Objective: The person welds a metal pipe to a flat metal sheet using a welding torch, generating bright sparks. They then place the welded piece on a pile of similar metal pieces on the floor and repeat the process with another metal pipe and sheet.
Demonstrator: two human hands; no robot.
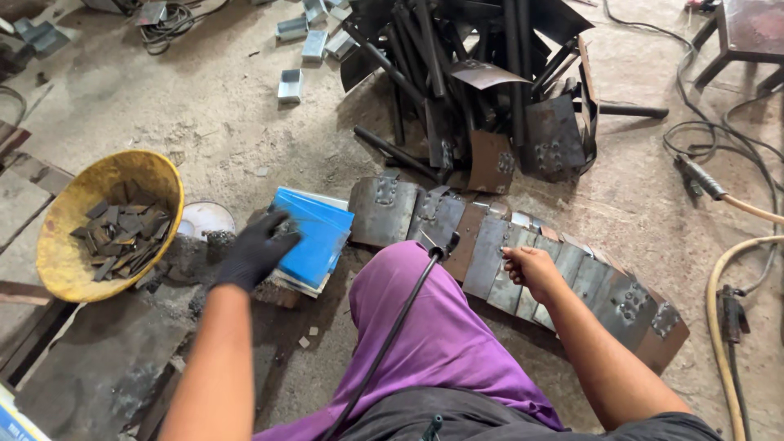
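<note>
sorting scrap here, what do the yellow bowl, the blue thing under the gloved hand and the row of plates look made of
Yellow bowl: looks like plastic, scuffed and dirty.
Blue thing under the left hand: smooth, glossy sheet, perhaps plastic or coated card.
Row of plates by the right hand: dull grey-brown metal, likely steel, with rust patches.

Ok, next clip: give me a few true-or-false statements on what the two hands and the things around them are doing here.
1. The left hand, in a black glove, rests on the flat blue box. True.
2. The right hand is gloved too. False: it is bare.
3. The right hand touches the row of overlapping rusty metal plates on the floor. True.
4. The round yellow basin holds water. False: it holds small dark metal pieces.
5. The black cable runs over the purple-clad knee. True.
</note>
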